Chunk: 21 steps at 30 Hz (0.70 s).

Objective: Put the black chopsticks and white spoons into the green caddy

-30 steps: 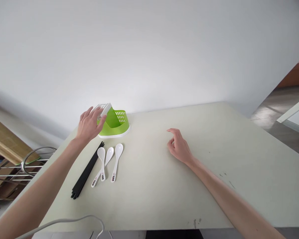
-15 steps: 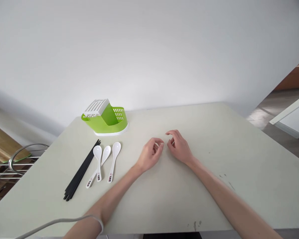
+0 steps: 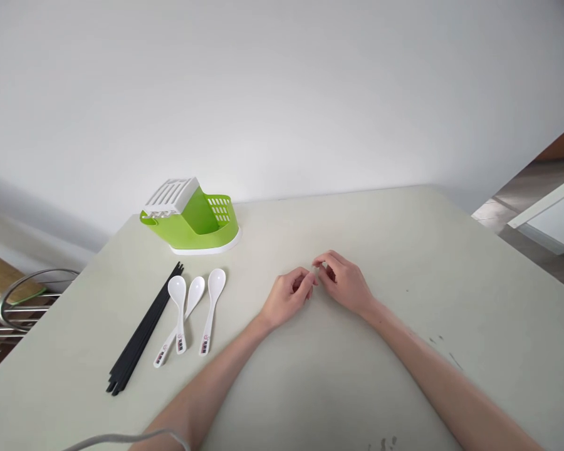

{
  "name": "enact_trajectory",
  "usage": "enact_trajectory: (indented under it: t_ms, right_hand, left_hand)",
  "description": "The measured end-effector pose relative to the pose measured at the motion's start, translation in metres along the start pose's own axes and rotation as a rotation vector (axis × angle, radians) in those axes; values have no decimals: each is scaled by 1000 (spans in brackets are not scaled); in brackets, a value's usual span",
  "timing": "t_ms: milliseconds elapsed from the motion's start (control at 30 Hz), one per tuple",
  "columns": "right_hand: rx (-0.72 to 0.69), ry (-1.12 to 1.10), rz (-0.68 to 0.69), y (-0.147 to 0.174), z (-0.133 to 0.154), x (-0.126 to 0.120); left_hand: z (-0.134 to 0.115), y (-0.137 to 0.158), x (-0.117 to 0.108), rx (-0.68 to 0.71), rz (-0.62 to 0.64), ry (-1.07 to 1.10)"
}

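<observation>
My left hand (image 3: pixel 289 296) rests on the table with loosely curled fingers and a small gap between thumb and forefinger. My right hand (image 3: pixel 344 283) faces it, also half curled, its forefinger reaching toward the left fingertips. The fingertips of both hands meet or nearly meet; neither hand holds anything. To the left of my hands lie three white spoons: one on its own (image 3: pixel 211 313), and a spoon (image 3: pixel 179 313) across the handle of another spoon (image 3: pixel 195 293). Beside them is a bundle of black chopsticks (image 3: pixel 143 335).
A green cutlery holder (image 3: pixel 207 235) with a slotted white top stands at the table's back left, near the wall (image 3: pixel 310 94). A grey cable (image 3: pixel 122 436) crosses my left forearm. A metal rack (image 3: pixel 23 307) is beyond the left edge of the table (image 3: pixel 310 388).
My hands have drawn together until their fingertips meet or almost meet. The view has shifted slightly, so the spoons, chopsticks and holder appear further left.
</observation>
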State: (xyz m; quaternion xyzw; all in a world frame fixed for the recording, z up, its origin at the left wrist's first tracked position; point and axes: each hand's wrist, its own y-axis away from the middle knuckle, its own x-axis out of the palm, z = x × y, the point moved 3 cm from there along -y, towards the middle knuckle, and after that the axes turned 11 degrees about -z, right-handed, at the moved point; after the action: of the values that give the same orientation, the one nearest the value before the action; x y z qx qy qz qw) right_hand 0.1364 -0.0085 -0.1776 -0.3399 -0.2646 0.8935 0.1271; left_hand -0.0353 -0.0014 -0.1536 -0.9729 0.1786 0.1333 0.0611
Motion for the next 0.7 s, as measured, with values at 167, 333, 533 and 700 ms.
enact_trajectory:
  t_ms: [167, 333, 533, 700]
  right_hand:
    - [-10, 0, 26, 0, 0, 2]
    - [-7, 10, 36, 1, 0, 4]
    - [-7, 10, 44, 1, 2, 3]
    - [-6, 17, 50, 1, 1, 4]
  left_hand:
    - [1, 2, 0, 6, -12, -13]
    - [2, 4, 1, 15, -15, 5]
    - [2, 4, 1, 3, -22, 32]
    - [2, 5, 2, 8, -27, 32]
